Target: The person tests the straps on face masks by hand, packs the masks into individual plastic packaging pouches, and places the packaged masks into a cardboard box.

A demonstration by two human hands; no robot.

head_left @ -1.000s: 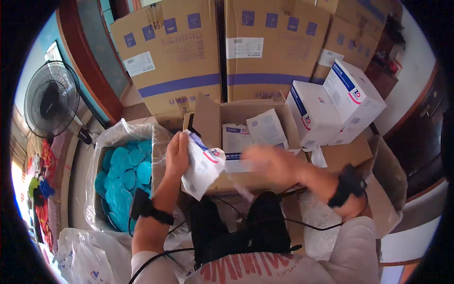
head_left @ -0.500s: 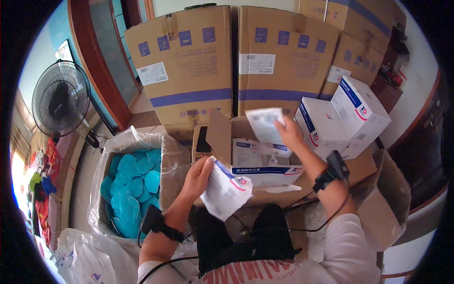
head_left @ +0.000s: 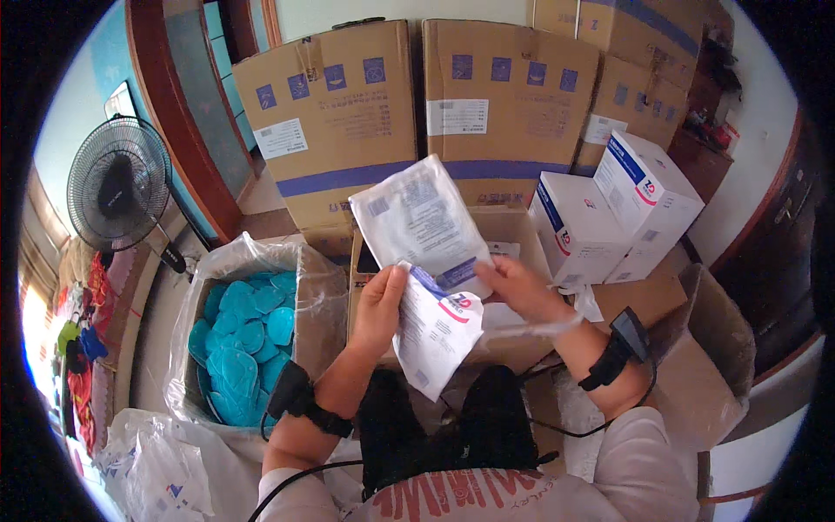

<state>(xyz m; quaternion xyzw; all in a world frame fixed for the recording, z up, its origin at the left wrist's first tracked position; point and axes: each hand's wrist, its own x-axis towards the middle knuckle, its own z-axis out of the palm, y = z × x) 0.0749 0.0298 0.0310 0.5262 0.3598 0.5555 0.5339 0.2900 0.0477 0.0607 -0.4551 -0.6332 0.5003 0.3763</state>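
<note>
My left hand pinches a white printed packet with a blue band and a red curved mark; it hangs down over my lap. My right hand is closed on the lower right corner of a larger, flat packet, whitish with small print and a blue block. This one tilts up and away from me, its lower edge meeting the top of the other packet. Behind both hands stands an open cardboard carton; the packets and hands hide much of its inside.
On the left, a plastic-lined carton holds many teal cup-shaped pieces. Two white boxes stand at right, beside an open carton. Tall cartons line the back. A fan and a plastic bag are at left.
My right hand has brought its packet down and left, from above the carton to the packet in my left hand. The left hand has moved slightly right and still grips its packet.
</note>
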